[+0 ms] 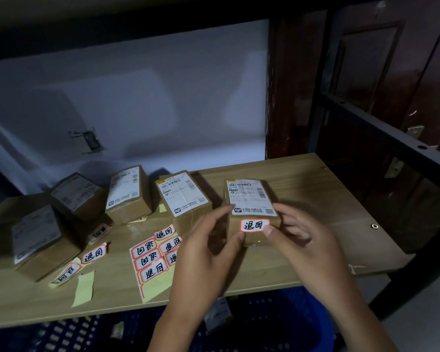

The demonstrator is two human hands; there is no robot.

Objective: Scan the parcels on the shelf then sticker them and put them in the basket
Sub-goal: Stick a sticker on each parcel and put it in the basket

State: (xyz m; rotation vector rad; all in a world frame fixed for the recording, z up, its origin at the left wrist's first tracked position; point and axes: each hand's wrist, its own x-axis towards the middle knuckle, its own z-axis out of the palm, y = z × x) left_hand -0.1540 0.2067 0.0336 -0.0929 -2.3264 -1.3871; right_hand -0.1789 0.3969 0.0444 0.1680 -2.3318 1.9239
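parcel (252,212) | grip: left hand (208,247), right hand (297,240) both holding it; sticker (255,225) on; shelf (328,199) right bare

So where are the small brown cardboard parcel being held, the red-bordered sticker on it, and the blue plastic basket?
Small brown cardboard parcel (249,196): head view, on its white shipping label.
Red-bordered sticker (254,225): head view, its middle.
Blue plastic basket (277,323): head view, lattice wall below the shelf.

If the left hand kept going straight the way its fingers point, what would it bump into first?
Nothing new: the left hand already touches the parcel with the red-bordered sticker, so that comes first. Depth beyond is unclear.
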